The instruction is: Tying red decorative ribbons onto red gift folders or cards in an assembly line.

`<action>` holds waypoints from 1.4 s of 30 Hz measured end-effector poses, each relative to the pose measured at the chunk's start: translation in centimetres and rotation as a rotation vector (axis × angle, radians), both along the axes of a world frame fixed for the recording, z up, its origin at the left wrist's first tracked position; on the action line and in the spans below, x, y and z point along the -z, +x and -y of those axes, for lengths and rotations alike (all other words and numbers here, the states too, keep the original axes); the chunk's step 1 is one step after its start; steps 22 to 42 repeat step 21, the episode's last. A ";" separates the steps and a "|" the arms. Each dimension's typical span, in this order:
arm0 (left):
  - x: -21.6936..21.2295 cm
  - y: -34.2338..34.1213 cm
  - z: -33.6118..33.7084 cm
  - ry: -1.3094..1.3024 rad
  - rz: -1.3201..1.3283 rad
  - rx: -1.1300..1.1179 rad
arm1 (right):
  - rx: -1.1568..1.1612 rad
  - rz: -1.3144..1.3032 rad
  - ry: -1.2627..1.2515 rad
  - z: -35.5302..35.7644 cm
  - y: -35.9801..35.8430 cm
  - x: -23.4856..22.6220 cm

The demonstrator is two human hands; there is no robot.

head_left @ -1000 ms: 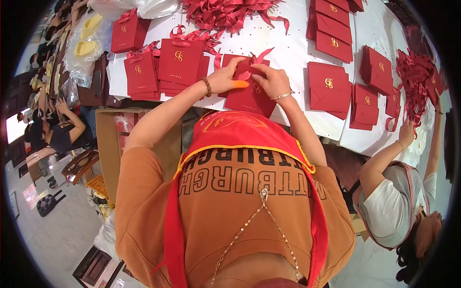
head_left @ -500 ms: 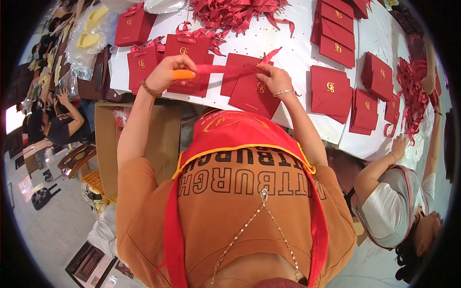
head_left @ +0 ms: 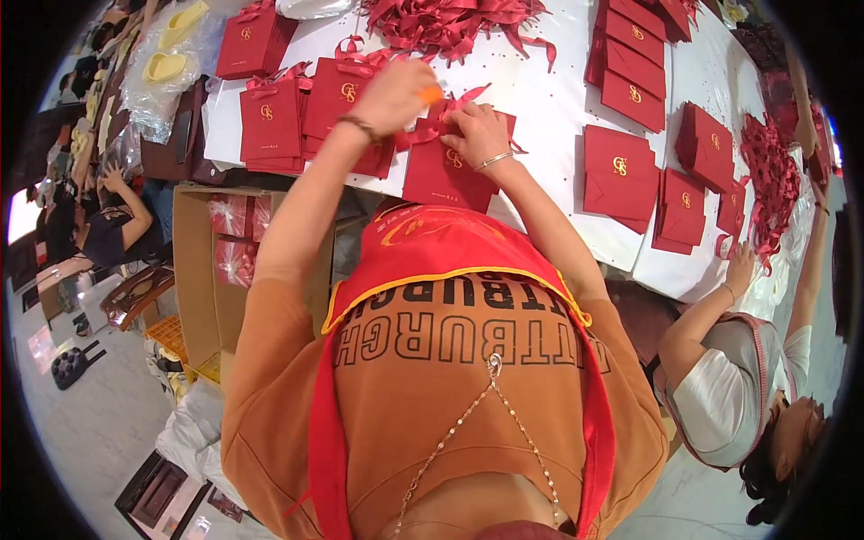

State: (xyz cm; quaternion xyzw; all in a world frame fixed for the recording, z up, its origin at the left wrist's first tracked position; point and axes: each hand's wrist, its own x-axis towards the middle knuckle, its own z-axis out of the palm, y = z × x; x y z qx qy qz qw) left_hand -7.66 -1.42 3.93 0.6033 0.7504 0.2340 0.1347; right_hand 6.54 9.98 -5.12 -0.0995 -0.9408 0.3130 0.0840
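Note:
A dark red paper bag (head_left: 447,184) with a gold emblem lies in front of me at the table's near edge, partly over another red bag. My right hand (head_left: 483,135), bracelet at the wrist, pinches red ribbon (head_left: 470,96) at the bag's top edge. To its left, my left hand (head_left: 400,97) hovers near the bag's upper left, smeared by motion. An orange piece (head_left: 432,94) shows at its fingertips; its kind is unclear. Some ribbon loops left of the bag, below the left hand.
Stacked red bags (head_left: 273,126) lie left, and more bag stacks (head_left: 619,171) lie right. A ribbon heap (head_left: 450,27) covers the far middle. An open cardboard box (head_left: 200,270) stands below the table's left edge. Another person's hand (head_left: 741,270) reaches in at right.
My left hand has moved right and away from me, and the ribbon once stretched between my hands is slack. My right hand and the bag have shifted left.

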 end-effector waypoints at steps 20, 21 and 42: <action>6.2 5.9 -2.1 0.132 0.456 -0.119 | 0.368 0.448 -0.759 -4.1 4.5 -2.1; 6.3 6.3 -2.1 -0.021 0.634 -0.206 | 0.393 0.504 -0.801 -4.2 4.5 -3.1; 6.3 6.3 -2.1 -0.021 0.634 -0.206 | 0.393 0.504 -0.801 -4.2 4.5 -3.1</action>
